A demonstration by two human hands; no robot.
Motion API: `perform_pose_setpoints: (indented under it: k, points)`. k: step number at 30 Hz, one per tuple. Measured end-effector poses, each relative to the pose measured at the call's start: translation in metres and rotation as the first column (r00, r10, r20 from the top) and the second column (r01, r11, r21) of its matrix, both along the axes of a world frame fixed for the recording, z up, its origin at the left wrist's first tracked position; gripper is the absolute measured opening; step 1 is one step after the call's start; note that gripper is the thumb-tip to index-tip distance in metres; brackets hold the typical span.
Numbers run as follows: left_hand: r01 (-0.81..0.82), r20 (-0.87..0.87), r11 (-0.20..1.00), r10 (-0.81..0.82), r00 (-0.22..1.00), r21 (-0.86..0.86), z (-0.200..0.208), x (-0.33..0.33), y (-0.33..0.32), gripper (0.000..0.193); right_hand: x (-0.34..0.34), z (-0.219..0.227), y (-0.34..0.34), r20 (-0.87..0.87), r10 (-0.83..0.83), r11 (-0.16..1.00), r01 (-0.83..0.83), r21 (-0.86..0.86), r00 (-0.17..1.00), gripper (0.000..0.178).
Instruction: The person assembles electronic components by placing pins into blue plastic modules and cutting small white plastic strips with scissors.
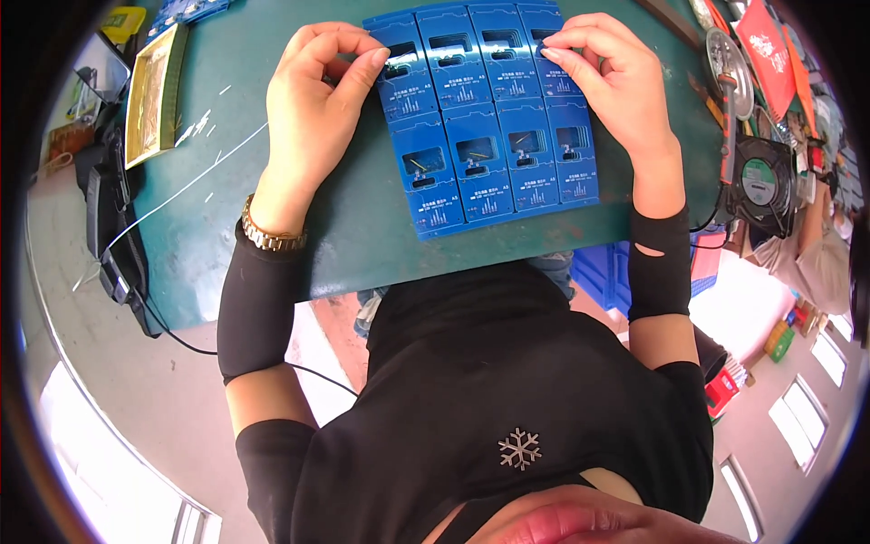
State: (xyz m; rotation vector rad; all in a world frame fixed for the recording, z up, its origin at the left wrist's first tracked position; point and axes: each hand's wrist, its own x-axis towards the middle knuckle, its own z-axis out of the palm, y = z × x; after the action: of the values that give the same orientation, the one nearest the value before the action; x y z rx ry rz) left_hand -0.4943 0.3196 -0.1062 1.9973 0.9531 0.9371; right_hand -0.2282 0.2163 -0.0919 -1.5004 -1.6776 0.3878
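A blue circuit board panel lies on the green tabletop in front of me, divided into two rows of matching boards with dark rectangular cutouts and white print. My left hand is at its upper left edge, thumb and index finger pinched together beside a cutout. At the upper right edge my right hand is also closed in a pinch, fingertips over the board. Whatever either pinch holds is too small or hidden to make out. Thin yellowish pieces show in some cutouts of the lower row.
A shallow yellow-rimmed tray stands on the left of the table. More blue boards lie at the far left. On the right are a black fan, a round metal reel and red packets. A white wire crosses the left side.
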Motion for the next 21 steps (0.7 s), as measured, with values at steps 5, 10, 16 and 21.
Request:
perform_pose_setpoints:
  k: [5, 10, 16, 21]
  points:
    - [0.021, -0.020, 0.999, -0.020, 1.000, 0.030, 0.003, 0.001, 0.000, 0.009, -0.007, 0.006, -0.003, 0.159, -0.045, 0.999, 0.048, -0.018, 0.986, 0.011]
    - [0.021, 0.017, 1.000, -0.021, 1.000, -0.009, -0.001, 0.000, 0.001, 0.009, -0.005, -0.003, -0.003, 0.088, -0.119, 0.993, 0.119, 0.007, 0.989, 0.013]
    - [0.058, -0.161, 0.994, -0.043, 0.986, 0.093, 0.008, 0.004, -0.005, 0.008, 0.003, -0.006, 0.001, -0.122, -0.195, 0.938, 0.149, -0.313, 0.973, 0.010]
    - [0.054, 0.059, 0.999, -0.054, 0.997, -0.005, -0.002, 0.001, 0.002, 0.007, 0.003, -0.007, 0.000, -0.254, -0.102, 0.956, 0.024, -0.293, 0.962, 0.011]
